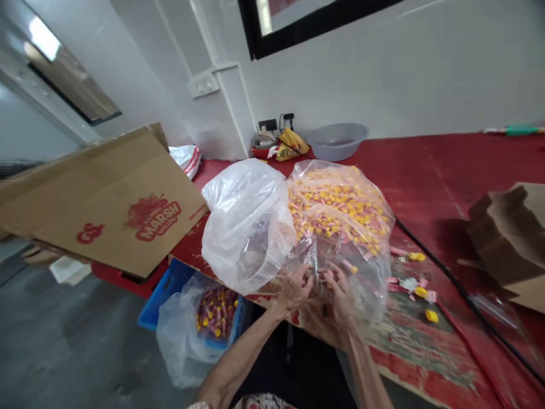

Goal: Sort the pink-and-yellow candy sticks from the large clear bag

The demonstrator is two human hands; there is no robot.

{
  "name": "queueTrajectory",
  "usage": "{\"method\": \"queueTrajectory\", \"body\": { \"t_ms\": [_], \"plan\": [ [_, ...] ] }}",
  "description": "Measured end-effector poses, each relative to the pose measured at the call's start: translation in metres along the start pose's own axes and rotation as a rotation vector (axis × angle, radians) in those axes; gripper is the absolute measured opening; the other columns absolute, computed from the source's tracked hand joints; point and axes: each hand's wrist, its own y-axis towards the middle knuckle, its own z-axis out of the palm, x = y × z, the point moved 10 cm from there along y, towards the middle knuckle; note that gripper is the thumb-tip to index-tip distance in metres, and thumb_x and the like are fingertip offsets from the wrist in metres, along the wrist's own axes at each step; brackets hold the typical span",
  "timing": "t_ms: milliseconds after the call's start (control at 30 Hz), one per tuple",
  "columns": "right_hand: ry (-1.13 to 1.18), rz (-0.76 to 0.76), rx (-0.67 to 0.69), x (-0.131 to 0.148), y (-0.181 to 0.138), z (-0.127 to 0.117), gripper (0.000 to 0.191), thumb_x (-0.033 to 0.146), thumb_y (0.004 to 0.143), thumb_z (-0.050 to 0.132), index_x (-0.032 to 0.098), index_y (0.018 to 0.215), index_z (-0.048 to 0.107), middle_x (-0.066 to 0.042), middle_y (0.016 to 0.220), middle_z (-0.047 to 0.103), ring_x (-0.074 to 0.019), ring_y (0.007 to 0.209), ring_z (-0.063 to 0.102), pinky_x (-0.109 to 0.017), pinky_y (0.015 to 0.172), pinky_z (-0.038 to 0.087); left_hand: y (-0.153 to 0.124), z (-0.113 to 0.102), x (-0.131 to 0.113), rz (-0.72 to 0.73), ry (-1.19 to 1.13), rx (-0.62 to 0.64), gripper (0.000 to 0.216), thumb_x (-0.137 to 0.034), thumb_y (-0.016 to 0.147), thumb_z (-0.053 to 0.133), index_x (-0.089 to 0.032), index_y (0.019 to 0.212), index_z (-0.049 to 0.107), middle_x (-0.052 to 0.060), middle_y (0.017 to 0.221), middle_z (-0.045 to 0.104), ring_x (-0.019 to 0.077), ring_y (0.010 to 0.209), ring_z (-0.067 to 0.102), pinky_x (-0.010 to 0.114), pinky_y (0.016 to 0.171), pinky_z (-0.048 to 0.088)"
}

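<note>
A big clear plastic bag [340, 199] full of small pink-and-yellow wrapped pieces lies on the red table, its loose mouth spread toward me. At that mouth my left hand [298, 288] is closed, fingers curled. A thin shiny strip stands beside its fingertips; whether it is plastic or metal I cannot tell. Just to the right, my right hand [339, 291] is closed too, fingertips pinched together near something small and pinkish. What either hand holds is too small to make out. Left of the full bag stands a whitish translucent bag [244, 204] with its mouth open toward me.
A printed cardboard box [128, 199] leans at the left. Below the table edge, a blue crate [159, 298] holds a bag of red-and-yellow pieces. Loose scraps and a yellow piece [431, 316] lie right, by a black cable [443, 270]. A grey basin [338, 142] sits against the wall.
</note>
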Motion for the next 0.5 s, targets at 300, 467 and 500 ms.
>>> {"method": "queueTrajectory", "body": {
  "t_ms": [300, 467, 500],
  "plan": [
    [-0.349, -0.200, -0.121, 0.008, 0.005, -0.009, 0.035, 0.051, 0.073, 0.077, 0.028, 0.097, 0.065, -0.002, 0.097, 0.071, -0.0217, 0.084, 0.070, -0.033, 0.072, 0.060, 0.007, 0.013, -0.003, 0.049, 0.018, 0.176, 0.029, -0.010, 0.095, 0.062, -0.024, 0.118, 0.072, 0.008, 0.113, 0.081, 0.0258, 0.105, 0.081, 0.036, 0.092, 0.065],
    [-0.642, -0.268, -0.164, 0.012, 0.006, -0.014, 0.041, 0.057, 0.083, 0.067, 0.027, 0.111, 0.063, -0.008, 0.113, 0.071, -0.0277, 0.100, 0.071, -0.048, 0.094, 0.061, 0.000, 0.009, -0.006, -0.014, 0.016, 0.179, 0.030, -0.007, 0.098, 0.060, -0.025, 0.116, 0.075, 0.010, 0.119, 0.082, 0.0296, 0.110, 0.082, 0.038, 0.093, 0.066],
    [-0.687, -0.267, -0.151, 0.011, 0.005, -0.013, 0.039, 0.057, 0.084, 0.067, 0.028, 0.110, 0.062, -0.009, 0.113, 0.070, -0.0293, 0.100, 0.071, -0.051, 0.095, 0.060, -0.002, 0.013, -0.009, 0.000, 0.028, 0.229, 0.028, -0.007, 0.097, 0.062, -0.026, 0.114, 0.076, 0.010, 0.118, 0.083, 0.0305, 0.109, 0.082, 0.038, 0.091, 0.067]
  ]
}}
